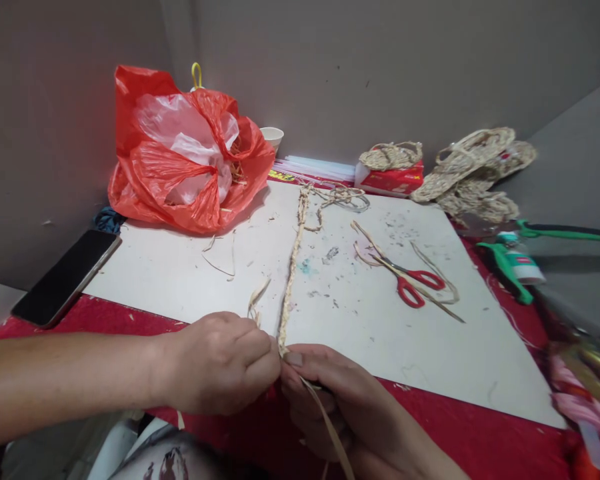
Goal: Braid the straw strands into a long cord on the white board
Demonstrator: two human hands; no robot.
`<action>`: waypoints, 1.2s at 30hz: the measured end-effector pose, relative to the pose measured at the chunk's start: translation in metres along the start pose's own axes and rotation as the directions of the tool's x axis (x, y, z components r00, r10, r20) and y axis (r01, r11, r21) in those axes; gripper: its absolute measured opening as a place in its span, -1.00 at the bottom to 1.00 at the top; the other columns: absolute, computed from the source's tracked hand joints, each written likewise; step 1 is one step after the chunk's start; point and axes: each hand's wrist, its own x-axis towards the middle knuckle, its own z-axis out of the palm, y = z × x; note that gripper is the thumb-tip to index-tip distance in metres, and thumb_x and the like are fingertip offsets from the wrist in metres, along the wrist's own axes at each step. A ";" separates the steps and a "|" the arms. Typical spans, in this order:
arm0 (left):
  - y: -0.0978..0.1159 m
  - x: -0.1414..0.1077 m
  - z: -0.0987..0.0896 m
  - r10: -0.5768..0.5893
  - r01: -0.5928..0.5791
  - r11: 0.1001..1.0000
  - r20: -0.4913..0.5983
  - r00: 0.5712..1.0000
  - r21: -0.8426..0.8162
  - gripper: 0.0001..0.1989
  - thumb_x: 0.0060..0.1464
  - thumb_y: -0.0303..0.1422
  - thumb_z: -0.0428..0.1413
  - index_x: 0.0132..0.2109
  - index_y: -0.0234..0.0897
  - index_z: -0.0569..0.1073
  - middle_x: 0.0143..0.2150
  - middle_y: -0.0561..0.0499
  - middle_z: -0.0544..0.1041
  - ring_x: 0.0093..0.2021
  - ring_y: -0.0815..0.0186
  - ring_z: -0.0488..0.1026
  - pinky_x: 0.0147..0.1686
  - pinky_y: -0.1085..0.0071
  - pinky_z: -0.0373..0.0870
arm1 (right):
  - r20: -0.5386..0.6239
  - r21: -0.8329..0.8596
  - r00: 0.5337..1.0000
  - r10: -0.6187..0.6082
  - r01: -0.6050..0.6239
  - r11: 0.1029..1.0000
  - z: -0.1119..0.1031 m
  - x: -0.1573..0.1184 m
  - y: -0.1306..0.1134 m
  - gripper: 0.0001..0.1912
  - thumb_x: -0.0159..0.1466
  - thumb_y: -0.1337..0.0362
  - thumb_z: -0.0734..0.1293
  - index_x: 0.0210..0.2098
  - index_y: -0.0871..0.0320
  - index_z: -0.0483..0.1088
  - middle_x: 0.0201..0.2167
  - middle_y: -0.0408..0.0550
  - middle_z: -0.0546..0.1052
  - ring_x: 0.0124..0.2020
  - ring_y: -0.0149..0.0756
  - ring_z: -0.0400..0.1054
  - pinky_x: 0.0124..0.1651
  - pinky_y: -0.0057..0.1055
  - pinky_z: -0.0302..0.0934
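Note:
A braided straw cord (293, 263) runs down the middle of the white board toward me. At its near end my right hand (330, 393) pinches the braid between thumb and fingers, and a loose flat straw strand (330, 427) hangs down from there. Close beside it, my left hand (230, 363) is closed, its fingertips meeting the braid's end; a strand end (259, 297) sticks up behind the knuckles. What exactly lies inside the left fingers is hidden. The cord's far end lies by a tangle of thin cord (347, 195).
Red-handled scissors (405, 277) lie on the white board (380, 347) among straw pieces. A red plastic bag (190, 160) stands back left, a phone (67, 277) left. Woven straw soles (475, 167), a small bottle (523, 260) and green-handled pliers (507, 270) are at right.

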 end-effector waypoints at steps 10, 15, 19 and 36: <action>0.009 0.007 0.007 -0.551 0.588 0.437 0.314 0.773 -0.681 -0.81 0.03 -0.47 -0.01 -0.54 -0.32 0.29 -0.62 0.18 0.16 -0.60 0.53 0.07 -0.59 0.58 0.04 | -0.013 -0.096 0.994 -0.107 0.105 0.990 0.002 -0.001 0.006 -0.65 0.22 0.09 0.28 -0.55 0.16 0.17 -0.74 -0.38 -0.05 -0.74 -0.61 -0.29 -0.70 -0.59 -0.36; 0.000 0.011 0.000 -0.438 0.652 -0.228 0.674 0.595 -0.723 -0.83 -0.01 -0.35 0.10 -0.48 -0.35 0.32 -0.62 0.16 0.26 -0.60 0.55 0.08 -0.60 0.59 0.01 | -0.044 -0.304 0.985 -0.165 0.144 0.942 0.003 -0.001 0.007 -0.63 0.21 0.03 0.25 -0.56 0.15 0.17 -0.76 -0.36 -0.01 -0.73 -0.58 -0.24 -0.69 -0.57 -0.31; -0.008 0.010 0.001 -0.311 0.601 -0.433 0.737 0.600 -0.672 -0.84 -0.06 -0.36 0.14 -0.47 -0.36 0.35 -0.66 0.15 0.31 -0.66 0.57 0.04 -0.61 0.58 -0.03 | -0.087 -0.545 0.963 -0.256 0.169 0.821 0.002 0.000 0.008 -0.66 0.27 0.08 0.18 -0.53 0.17 0.21 -0.72 -0.31 0.04 -0.69 -0.54 -0.15 -0.64 -0.55 -0.22; 0.000 -0.001 0.016 -0.497 0.659 -0.089 0.607 0.621 -0.747 -0.90 -0.12 -0.45 0.04 -0.54 -0.35 0.31 -0.65 0.19 0.22 -0.61 0.54 0.07 -0.60 0.57 -0.02 | -0.040 -0.960 0.832 -0.553 0.121 0.252 0.011 0.000 0.016 -0.73 0.34 0.23 0.08 -0.38 0.16 0.31 -0.44 -0.08 0.47 -0.41 -0.34 0.30 -0.34 -0.46 0.09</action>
